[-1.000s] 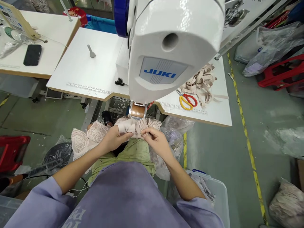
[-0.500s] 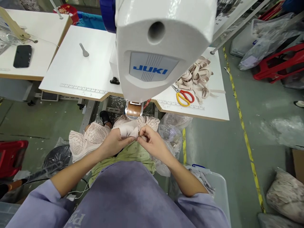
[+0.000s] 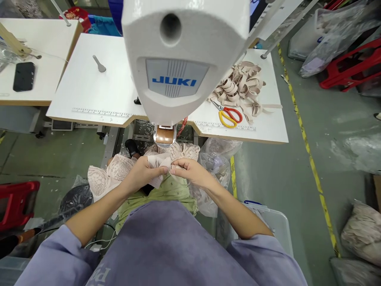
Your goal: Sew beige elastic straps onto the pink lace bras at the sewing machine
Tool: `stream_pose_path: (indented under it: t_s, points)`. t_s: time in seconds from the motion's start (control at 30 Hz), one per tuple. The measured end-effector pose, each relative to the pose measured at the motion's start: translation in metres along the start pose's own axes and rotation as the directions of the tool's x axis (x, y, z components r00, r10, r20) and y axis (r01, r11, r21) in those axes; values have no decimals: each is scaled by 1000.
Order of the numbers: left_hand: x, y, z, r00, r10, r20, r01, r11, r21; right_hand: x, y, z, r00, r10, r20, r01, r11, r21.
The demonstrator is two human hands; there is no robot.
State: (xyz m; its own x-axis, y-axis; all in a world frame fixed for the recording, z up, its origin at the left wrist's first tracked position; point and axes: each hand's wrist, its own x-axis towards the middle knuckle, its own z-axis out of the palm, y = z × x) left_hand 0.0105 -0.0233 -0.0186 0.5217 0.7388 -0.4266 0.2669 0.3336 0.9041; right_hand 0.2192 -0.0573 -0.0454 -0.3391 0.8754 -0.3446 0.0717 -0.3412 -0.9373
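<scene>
Centre frame, below the machine head [image 3: 175, 47], left hand [image 3: 145, 172] and right hand [image 3: 190, 171] pinch the pale fabric [image 3: 157, 159], seemingly working its edge, the next move likely calling for steady tension.

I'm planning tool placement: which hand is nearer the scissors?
Right. The right hand is below and left of the scissors in view; the left hand, holding pale fabric, is farther left.
</scene>
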Motion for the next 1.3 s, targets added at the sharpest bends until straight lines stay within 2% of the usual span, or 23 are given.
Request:
stream_pose_path:
  t_s: [0.1, 0.2, 0.4, 0.5, 0.6, 0.7, 0.77, 0.83, 0.87, 0.93, 0.97, 1.03, 1.07, 1.1, 1.17, 1.23, 1.3]
  points:
    - [3, -6, 1, 999, -36, 6, 37, 993, -111, 0, 4, 4, 999, 48, 0, -47, 985, 169]
    - [6, -10, 2, 1000, -29, -6, 28, 985, -171, -1, 4, 5, 997, 67, -48, -58, 983, 175]
    - [6, -8, 10, 996, 2, -90, -20, 979, -204, -10, -9, 8, 990, -20, -141, 7, 996, -88]
    - [6, -6, 17, 988, 34, -153, -68, 972, -224, -11, -15, 11, 969, -130, -212, 69, 960, -272]
    - [3, -7, 18, 979, 49, -197, -100, 960, -261, -8, -21, 7, 961, -183, -206, 94, 921, -377]
    - [-5, -13, 12, 959, 23, -282, -132, 919, -372, -2, -33, -6, 984, -78, -163, 41, 976, -216]
    - [-11, -19, 11, 940, 30, -341, -211, 835, -509, 2, -47, -15, 993, -5, -119, -2, 998, -56]
    - [-15, -25, 14, 943, 76, -323, -270, 743, -613, 8, -66, -21, 999, 26, -27, -24, 998, 53]
    - [-16, -27, 17, 949, 114, -293, -281, 728, -625, 11, -76, -24, 999, 27, 46, -30, 997, 70]
    - [-15, -28, 17, 933, 232, -275, -350, 764, -543, 19, -96, -28, 977, 17, 212, -17, 1000, 0]
    - [-14, -28, 14, 898, 321, -301, -430, 784, -447, 24, -106, -30, 963, 11, 269, 13, 996, -86]
    - [-9, -25, 0, 773, 547, -322, -610, 780, -140, 34, -119, -34, 960, 4, 279, 90, 941, -326]
    - [-6, -23, -10, 707, 654, -270, -666, 744, 59, 39, -124, -35, 971, -11, 239, 120, 886, -449]
    - [-3, -21, -21, 661, 731, -172, -686, 681, 257, 43, -126, -37, 980, -36, 195, 140, 819, -557]
    - [6, -15, -42, 631, 771, 83, -669, 487, 562, 49, -127, -37, 986, -100, 136, 167, 693, -701]
    - [17, -8, -57, 619, 738, 268, -645, 282, 710, 51, -125, -36, 980, -149, 131, 195, 614, -765]
    - [28, -3, -66, 573, 730, 373, -640, 114, 760, 51, -123, -33, 979, -172, 114, 193, 576, -794]
